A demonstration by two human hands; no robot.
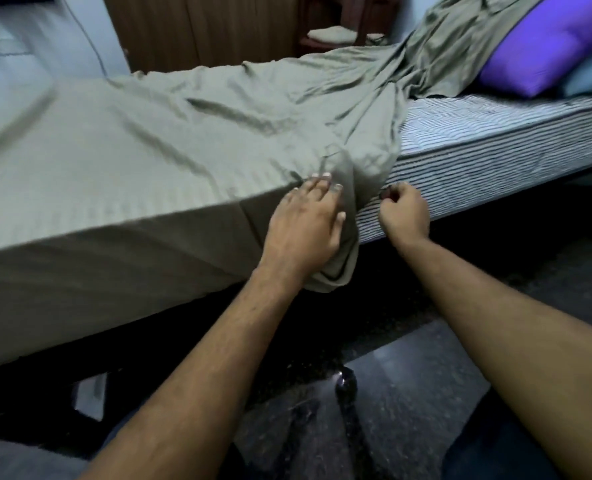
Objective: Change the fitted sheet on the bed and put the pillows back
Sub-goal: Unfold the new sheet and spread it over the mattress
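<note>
Step in hand, by my reading: spreading the olive fitted sheet (170,133) over the striped mattress (488,140); the left part is covered, the right part bare. Next: draw the bunched edge rightward and tuck it. Left hand (305,223) lies flat on the hanging fold, fingers straight. Right hand (403,214) curled at the mattress edge (whether it pinches anything, cannot tell). Purple pillow (536,46) far right.

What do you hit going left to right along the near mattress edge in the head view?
Green sheet draped over the edge → left hand flat on the bunched sheet → right hand, fingers curled at the sheet's edge → bare striped mattress → purple pillow, further back.
</note>
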